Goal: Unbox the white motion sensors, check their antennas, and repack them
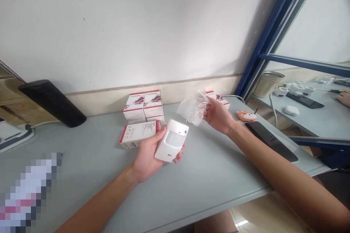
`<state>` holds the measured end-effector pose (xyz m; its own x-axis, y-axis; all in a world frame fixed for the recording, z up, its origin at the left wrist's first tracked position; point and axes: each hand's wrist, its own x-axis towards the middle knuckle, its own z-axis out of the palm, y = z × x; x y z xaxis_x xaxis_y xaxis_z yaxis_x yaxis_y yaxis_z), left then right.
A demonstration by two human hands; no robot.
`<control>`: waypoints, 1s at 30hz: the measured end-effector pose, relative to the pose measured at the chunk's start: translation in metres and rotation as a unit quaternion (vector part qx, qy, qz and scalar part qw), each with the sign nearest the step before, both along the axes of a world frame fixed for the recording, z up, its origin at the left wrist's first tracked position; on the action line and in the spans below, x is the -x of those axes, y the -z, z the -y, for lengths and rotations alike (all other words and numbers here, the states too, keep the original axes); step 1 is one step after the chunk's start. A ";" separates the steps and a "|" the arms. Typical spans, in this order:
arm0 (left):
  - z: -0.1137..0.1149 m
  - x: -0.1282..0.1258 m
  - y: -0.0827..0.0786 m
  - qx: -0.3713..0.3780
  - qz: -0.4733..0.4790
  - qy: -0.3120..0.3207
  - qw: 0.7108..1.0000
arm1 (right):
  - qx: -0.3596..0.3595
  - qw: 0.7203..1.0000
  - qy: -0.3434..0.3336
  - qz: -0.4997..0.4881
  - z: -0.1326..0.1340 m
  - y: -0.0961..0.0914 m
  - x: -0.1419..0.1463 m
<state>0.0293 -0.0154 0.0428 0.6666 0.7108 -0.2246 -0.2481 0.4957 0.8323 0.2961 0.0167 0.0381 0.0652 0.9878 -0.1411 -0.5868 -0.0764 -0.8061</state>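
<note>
A white motion detector (172, 140) with a short metal antenna at its top lies in my left hand (149, 156), whose fingers wrap round its sides. My right hand (218, 114) holds a crumpled clear plastic bag (193, 107) by its right side, just above and to the right of the detector. Behind my left hand a white and red detector box (139, 134) lies on its side on the grey table (207, 182). Two more upright boxes (143, 103) of the same kind stand behind it, against the wall.
Partly hidden by the bag and my right hand is another red and white box (222, 102). To the right are an orange animal-faced item (247, 115) and a dark phone (270, 141). A black cylindrical object (53, 102) stands tilted at the left. Past the blue frame (257, 51), another table holds several items.
</note>
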 end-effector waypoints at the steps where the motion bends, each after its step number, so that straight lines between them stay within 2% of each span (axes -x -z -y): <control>1: 0.000 0.000 0.000 0.000 -0.003 0.004 1.000 | 0.000 1.000 -0.007 -0.009 0.001 -0.001 0.001; 5: 0.000 -0.001 0.001 -0.003 -0.005 0.013 1.000 | -0.013 0.998 -0.047 -0.037 0.004 -0.001 0.003; 9: -0.001 0.000 0.001 -0.009 0.002 0.008 1.000 | -0.027 0.998 -0.042 -0.026 0.005 0.001 0.004; 15: 0.000 0.001 0.002 0.000 -0.001 0.018 1.000 | -0.023 0.997 -0.042 -0.068 0.007 -0.003 0.006; 21: 0.000 0.000 0.001 0.000 0.029 0.018 0.999 | -0.049 0.998 -0.048 -0.005 0.012 -0.007 0.007; 25: 0.000 0.000 0.000 -0.004 0.041 0.019 0.999 | -0.048 0.993 -0.084 0.062 0.012 -0.002 0.010; 30: 0.000 0.001 0.003 -0.014 0.029 0.021 0.999 | -0.040 0.994 -0.098 0.036 0.012 -0.002 0.010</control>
<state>0.0285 -0.0156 0.0402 0.7073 0.6872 -0.1660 -0.2756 0.4842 0.8304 0.2863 0.0051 0.0406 -0.1219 0.9905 -0.0631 -0.5080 -0.1169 -0.8534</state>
